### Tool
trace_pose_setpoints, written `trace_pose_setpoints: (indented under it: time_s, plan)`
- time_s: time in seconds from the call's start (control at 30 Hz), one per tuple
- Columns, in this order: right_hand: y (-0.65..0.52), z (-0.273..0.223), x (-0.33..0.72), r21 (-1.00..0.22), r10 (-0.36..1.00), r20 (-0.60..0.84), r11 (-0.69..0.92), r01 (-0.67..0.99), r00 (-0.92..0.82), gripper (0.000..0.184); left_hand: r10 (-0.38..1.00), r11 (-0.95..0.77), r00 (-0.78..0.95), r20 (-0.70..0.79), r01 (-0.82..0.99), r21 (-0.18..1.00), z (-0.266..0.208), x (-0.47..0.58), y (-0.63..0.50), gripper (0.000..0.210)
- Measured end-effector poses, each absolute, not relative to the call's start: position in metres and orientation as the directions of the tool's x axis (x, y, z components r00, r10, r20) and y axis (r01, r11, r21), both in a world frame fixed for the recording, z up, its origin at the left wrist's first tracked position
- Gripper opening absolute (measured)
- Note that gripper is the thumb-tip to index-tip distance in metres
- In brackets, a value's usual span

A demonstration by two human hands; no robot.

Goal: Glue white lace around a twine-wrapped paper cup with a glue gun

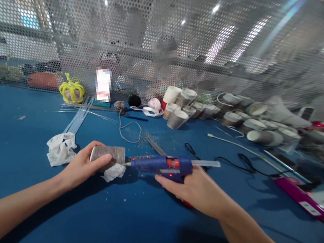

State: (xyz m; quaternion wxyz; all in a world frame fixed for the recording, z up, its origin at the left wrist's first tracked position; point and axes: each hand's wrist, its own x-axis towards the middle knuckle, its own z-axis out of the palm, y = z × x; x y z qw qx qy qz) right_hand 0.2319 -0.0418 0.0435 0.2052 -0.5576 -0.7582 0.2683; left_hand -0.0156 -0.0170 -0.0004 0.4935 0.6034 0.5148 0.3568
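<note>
My left hand [88,162] is closed round a small paper cup wrapped in grey yarn [115,154], lying on its side with its white end to the left. A crumpled white tissue [115,172] shows just under the cup. My right hand [198,190] grips a blue hot glue gun [155,165]. Its brass nozzle points left and meets, or nearly meets, the cup's right end; contact cannot be made out. A clear glue stick [210,163] juts from the gun's back, and a small red light glows on its side. Scissors [156,146] lie partly hidden behind the gun.
Behind stand several yarn-wrapped cups [177,118], yarn balls [119,106], a phone [103,85] and a yellow crown-like piece [71,91] before a perforated metal screen [127,35]. A purple power strip [304,198] with cables lies right. Another crumpled tissue [61,148] lies left.
</note>
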Motion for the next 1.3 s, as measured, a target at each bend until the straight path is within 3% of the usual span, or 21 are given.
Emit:
trace_pose_setpoints:
  time_s: [0.2, 0.4, 0.57, 0.8, 1.03, 1.3]
  plan:
    - [-0.0382, 0.0462, 0.2325, -0.617, 0.95, 0.046, 0.27, 0.739, -0.308, 0.03, 0.975, -0.012, 0.215, -0.057, 0.307, 0.952, -0.0007, -0.0167, -0.0174, 0.036]
    - [-0.0348, 0.0437, 0.2328, -0.631, 0.957, 0.048, 0.25, 0.734, -0.285, 0.018, 0.97, -0.028, 0.24, -0.04, 0.275, 0.961, -0.0036, -0.017, -0.0178, 0.036]
    - [-0.0333, 0.0444, 0.2329, -0.62, 0.955, 0.064, 0.266, 0.738, -0.29, 0.024, 0.963, -0.068, 0.268, -0.004, 0.259, 0.964, -0.0061, -0.0174, -0.0186, 0.039]
    - [-0.0342, 0.0458, 0.2319, -0.646, 0.973, -0.019, 0.163, 0.745, -0.229, 0.027, 0.959, -0.1, 0.282, 0.014, 0.295, 0.95, -0.0059, -0.0182, -0.0204, 0.04]
    - [-0.0349, 0.0455, 0.2343, -0.601, 0.955, 0.039, 0.257, 0.757, -0.293, 0.026, 0.961, -0.084, 0.277, 0.008, 0.262, 0.961, -0.0066, -0.0183, -0.0185, 0.041]
    - [-0.0394, 0.0467, 0.2328, -0.657, 0.965, -0.053, 0.161, 0.737, -0.258, 0.032, 0.971, -0.053, 0.241, -0.012, 0.265, 0.963, -0.0056, -0.0173, -0.0173, 0.039]
